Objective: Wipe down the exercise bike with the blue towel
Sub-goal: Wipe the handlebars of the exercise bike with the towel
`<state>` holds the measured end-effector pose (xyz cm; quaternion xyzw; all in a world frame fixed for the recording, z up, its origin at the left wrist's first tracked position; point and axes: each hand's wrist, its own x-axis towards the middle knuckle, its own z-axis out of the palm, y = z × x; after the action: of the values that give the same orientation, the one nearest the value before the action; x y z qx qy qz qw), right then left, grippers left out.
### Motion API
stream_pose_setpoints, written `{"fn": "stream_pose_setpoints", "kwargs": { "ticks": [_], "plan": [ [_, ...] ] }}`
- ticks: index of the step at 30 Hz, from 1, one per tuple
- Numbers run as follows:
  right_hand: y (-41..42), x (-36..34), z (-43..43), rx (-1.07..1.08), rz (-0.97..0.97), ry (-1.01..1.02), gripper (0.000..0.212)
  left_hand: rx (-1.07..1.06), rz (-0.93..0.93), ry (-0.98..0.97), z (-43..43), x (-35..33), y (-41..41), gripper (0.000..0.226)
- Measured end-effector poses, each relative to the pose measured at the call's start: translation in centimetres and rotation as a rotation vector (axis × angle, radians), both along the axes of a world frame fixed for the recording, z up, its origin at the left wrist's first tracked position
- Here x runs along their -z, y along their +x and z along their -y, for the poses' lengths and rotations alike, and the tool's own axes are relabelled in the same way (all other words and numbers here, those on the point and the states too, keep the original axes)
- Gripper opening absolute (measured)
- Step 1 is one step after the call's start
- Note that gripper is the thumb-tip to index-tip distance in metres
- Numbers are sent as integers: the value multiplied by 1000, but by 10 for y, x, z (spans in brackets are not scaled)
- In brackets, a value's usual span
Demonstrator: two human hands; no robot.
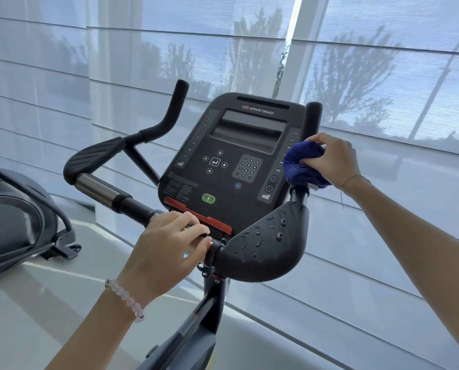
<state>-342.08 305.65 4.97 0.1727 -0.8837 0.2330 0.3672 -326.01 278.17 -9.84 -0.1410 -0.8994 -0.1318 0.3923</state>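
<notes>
The right hand (335, 158) is clamping the blue towel (303, 166), fingers curled tight round the bunched cloth. The towel is wrapping the foot of the right handlebar post (313, 116), at about three o'clock from the console (223, 182) and touching its right edge. The left hand (166, 244) is gripping the crossbar of the exercise bike (209, 297) at six o'clock from the console, fingers curled over the bar and apparently steadying the frame.

Several things could be going wrong from here. The wad of cloth is riding right beside the plus and minus keys (271, 183) on the console's right edge, so a sideways stroke is likely to be pressing them. Water drops are sitting on the right elbow pad (265, 244), at five o'clock from the console; if the towel is staying bunched, it may be smearing them instead of lifting them, and a wet pad or bar may be letting a hand slip. A thin chain (341, 198) is hanging from the right wrist and could be catching on the post.

No bottle, bucket or other container is showing in this view, so there are no contents to report.
</notes>
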Motion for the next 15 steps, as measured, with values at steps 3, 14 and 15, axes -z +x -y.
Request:
{"fn": "stream_pose_setpoints", "kwargs": {
  "ticks": [3,14,15],
  "plan": [
    [-6,-5,2,33,-51,3,32,-19,2,-21,-3,-6,-2,33],
    [-36,-65,17,152,-216,-24,30,-90,-31,1,-7,-4,-4,32],
    [-38,-58,18,148,-220,-13,30,-92,-30,4,-7,-4,-4,32]
  ]
}}
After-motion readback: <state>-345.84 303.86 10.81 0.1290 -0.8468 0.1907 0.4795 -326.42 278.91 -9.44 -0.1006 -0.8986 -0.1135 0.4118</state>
